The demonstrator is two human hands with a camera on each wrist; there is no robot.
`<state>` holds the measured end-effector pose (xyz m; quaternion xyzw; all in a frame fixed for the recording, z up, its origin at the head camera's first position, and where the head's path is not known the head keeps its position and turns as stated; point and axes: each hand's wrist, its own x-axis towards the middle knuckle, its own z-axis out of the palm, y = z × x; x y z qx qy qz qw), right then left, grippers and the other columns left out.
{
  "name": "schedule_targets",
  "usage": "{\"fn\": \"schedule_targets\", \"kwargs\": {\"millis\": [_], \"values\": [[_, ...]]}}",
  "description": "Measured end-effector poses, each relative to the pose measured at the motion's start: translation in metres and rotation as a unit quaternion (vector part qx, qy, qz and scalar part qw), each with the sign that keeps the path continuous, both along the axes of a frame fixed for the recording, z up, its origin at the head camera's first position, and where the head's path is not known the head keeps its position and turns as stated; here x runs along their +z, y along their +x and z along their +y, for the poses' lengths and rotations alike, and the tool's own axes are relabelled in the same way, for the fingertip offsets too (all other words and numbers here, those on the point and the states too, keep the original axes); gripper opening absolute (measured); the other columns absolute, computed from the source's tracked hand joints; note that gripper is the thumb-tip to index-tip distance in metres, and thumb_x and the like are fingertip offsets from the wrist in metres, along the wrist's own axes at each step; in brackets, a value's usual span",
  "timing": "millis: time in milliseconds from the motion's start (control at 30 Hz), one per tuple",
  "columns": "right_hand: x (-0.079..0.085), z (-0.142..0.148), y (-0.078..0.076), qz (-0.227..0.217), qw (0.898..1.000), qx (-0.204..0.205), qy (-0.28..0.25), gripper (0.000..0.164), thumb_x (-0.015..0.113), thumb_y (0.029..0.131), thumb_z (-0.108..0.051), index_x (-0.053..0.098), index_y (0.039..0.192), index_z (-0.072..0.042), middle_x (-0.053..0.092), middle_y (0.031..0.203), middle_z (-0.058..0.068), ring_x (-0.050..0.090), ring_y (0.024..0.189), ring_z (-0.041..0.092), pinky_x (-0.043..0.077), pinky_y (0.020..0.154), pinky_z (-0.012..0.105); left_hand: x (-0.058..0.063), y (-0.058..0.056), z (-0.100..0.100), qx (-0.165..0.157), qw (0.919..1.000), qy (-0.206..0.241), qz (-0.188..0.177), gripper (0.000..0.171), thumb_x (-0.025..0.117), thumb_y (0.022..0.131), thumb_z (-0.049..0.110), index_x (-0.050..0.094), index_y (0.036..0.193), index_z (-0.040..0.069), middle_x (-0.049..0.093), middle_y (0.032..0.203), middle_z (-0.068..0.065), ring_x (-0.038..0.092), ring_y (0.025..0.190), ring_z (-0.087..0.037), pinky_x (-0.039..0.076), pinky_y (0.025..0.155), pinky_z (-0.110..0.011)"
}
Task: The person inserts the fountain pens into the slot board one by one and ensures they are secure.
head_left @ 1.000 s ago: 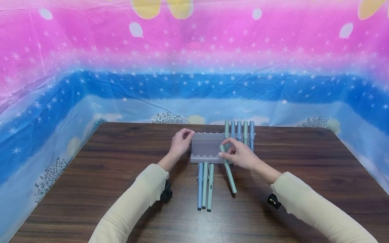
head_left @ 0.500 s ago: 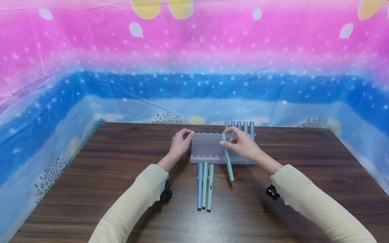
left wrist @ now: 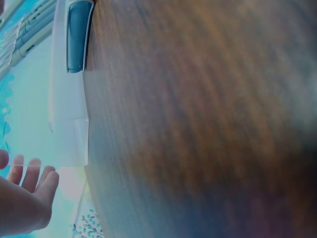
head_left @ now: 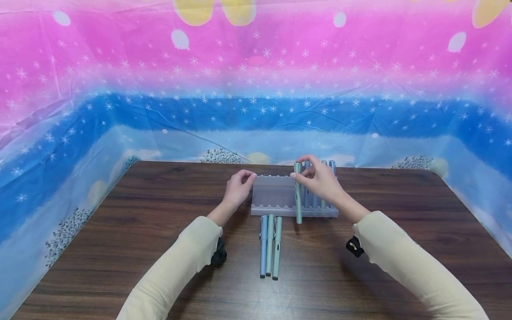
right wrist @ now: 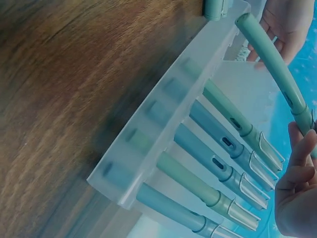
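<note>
The grip of the right hand (head_left: 322, 180) is clamped on a green pen (head_left: 298, 209), thumb and fingers pinching it near its capped upper end, just right of centre in the head frame. The pen stands nearly upright there, its lower end showing in front of the rack's lip. The left hand (head_left: 238, 186) has its grip pinched together on the upper left corner of the rack (head_left: 274, 191). Five racked pens (right wrist: 198, 150) fill the rack's right part; three loose pens (head_left: 270, 249) lie side by side on the bench (head_left: 320, 284), lower centre of the head frame.

The step in hand appears to be setting the green pen into the rack. The next move seems to call for guiding its lower end over the lip into a notch left of the filled row, while the left hand steadies the corner.
</note>
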<state>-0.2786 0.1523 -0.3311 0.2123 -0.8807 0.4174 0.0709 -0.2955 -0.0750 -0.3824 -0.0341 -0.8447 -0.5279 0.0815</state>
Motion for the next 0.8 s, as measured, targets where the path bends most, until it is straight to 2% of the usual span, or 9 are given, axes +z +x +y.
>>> {"fn": "schedule_targets", "kwargs": {"millis": [367, 600, 800], "values": [[-0.0010, -0.0033, -0.0020, 0.054, 0.998, -0.019, -0.032, 0.041, 0.060, 0.084, -0.029, 0.045, 0.117, -0.012, 0.064, 0.075, 0.003, 0.054, 0.054, 0.025, 0.037, 0.046, 0.034, 0.0007, 0.0008, 0.0003, 0.001, 1.0000, 0.000, 0.004, 0.024, 0.050, 0.090, 0.024, 0.059, 0.101, 0.004, 0.059, 0.101, -0.009, 0.053, 0.093, -0.022, 0.043, 0.080, -0.034], [-0.0032, -0.0054, -0.0056, 0.113, 0.992, -0.038, -0.047, 0.040, 0.061, 0.084, -0.029, 0.047, 0.116, -0.011, 0.065, 0.074, 0.003, 0.053, 0.052, 0.016, 0.042, 0.046, 0.032, -0.0003, 0.0004, 0.0005, 0.002, 0.9997, -0.007, 0.023, 0.023, 0.051, 0.090, 0.021, 0.060, 0.098, 0.002, 0.060, 0.097, -0.010, 0.054, 0.092, -0.023, 0.042, 0.081, -0.035], [-0.0065, -0.0067, -0.0088, 0.154, 0.986, -0.052, -0.038, 0.038, 0.059, 0.084, -0.028, 0.047, 0.116, -0.012, 0.064, 0.073, 0.003, 0.050, 0.050, 0.011, 0.040, 0.044, 0.030, -0.0003, 0.0004, 0.0005, 0.002, 0.9998, -0.006, 0.021, 0.023, 0.051, 0.090, 0.022, 0.060, 0.099, 0.002, 0.060, 0.098, -0.010, 0.054, 0.092, -0.023, 0.042, 0.081, -0.035]]}}
